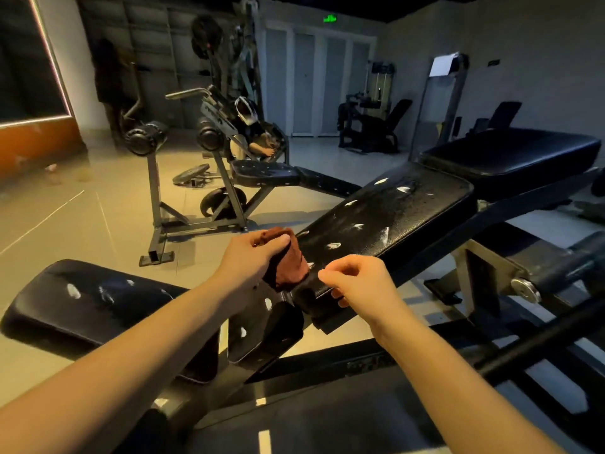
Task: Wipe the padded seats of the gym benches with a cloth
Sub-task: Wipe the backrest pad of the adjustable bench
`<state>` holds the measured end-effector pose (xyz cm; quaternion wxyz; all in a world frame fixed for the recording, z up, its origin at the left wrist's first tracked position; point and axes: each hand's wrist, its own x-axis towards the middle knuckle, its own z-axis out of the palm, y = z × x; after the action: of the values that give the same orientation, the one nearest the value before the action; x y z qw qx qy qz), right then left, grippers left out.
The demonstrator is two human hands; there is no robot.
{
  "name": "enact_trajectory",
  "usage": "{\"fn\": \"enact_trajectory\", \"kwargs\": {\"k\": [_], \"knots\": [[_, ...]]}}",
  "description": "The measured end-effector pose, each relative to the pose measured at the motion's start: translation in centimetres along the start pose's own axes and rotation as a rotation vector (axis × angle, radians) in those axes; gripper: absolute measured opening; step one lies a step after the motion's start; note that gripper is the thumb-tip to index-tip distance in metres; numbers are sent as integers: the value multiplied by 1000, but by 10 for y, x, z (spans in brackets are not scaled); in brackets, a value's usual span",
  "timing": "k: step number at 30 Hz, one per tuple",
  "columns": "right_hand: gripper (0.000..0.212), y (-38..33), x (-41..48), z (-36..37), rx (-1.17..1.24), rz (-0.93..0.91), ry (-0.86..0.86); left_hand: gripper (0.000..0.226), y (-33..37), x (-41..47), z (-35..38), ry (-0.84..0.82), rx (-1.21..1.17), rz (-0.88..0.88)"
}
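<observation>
Rust-brown cloth [288,263] was bunched in the left hand [252,253], fingers curled over its top, while the right hand [357,280] just beside it pinched its lower edge, probably to spread it flat. Beyond both hands rose the padded seat [393,211], flecked white and unwiped.

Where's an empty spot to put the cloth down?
The flat pad beyond the long pad is bare. The seat pad lower left has room. Crowded around the cloth, between left hand and right hand.
</observation>
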<state>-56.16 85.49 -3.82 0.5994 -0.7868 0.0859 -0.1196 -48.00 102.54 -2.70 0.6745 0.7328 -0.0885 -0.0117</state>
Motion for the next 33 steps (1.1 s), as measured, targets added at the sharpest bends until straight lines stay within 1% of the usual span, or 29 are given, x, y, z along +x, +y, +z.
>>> {"fn": "enact_trajectory", "kwargs": {"k": [3,5,7,8,9,11,12,14,16,17,19,21,24,26,28,30,33], "knots": [[3,-1,6,-18,-53,-55,53,22,7,26,-5,-118,313,37],[2,3,9,-29,-81,-87,86,23,8,47,0,-220,509,18],[2,9,12,-38,-177,-132,157,25,6,67,9,-324,653,20],[3,13,13,-42,-252,-161,205,26,3,75,13,-344,693,52],[3,17,14,-44,-337,-194,256,28,-2,82,17,-331,697,102],[7,21,17,-46,-503,-282,345,39,-16,89,22,-208,587,209],[10,22,19,-48,-572,-326,375,38,-25,89,25,-132,518,258],[14,23,24,-51,-672,-382,420,23,-43,90,31,-30,456,391],[18,22,31,-55,-748,-382,470,8,-56,92,33,17,468,512],[20,21,33,-57,-764,-362,497,8,-60,92,33,32,477,549],[24,19,36,-57,-717,-285,547,19,-65,94,33,27,498,605],[36,19,37,-56,-653,-213,572,27,-66,95,33,-20,509,634],[70,23,33,-53,-738,-153,607,26,-67,95,35,-6,490,638],[97,24,31,-50,-801,-114,609,29,-69,96,34,1,387,584],[115,26,31,-47,-835,-97,594,30,-73,97,34,-26,288,526],[124,26,33,-45,-844,-78,564,27,-78,101,34,-36,272,530],[126,25,35,-41,-845,-64,551,20,-78,103,38,-51,306,584]]}}
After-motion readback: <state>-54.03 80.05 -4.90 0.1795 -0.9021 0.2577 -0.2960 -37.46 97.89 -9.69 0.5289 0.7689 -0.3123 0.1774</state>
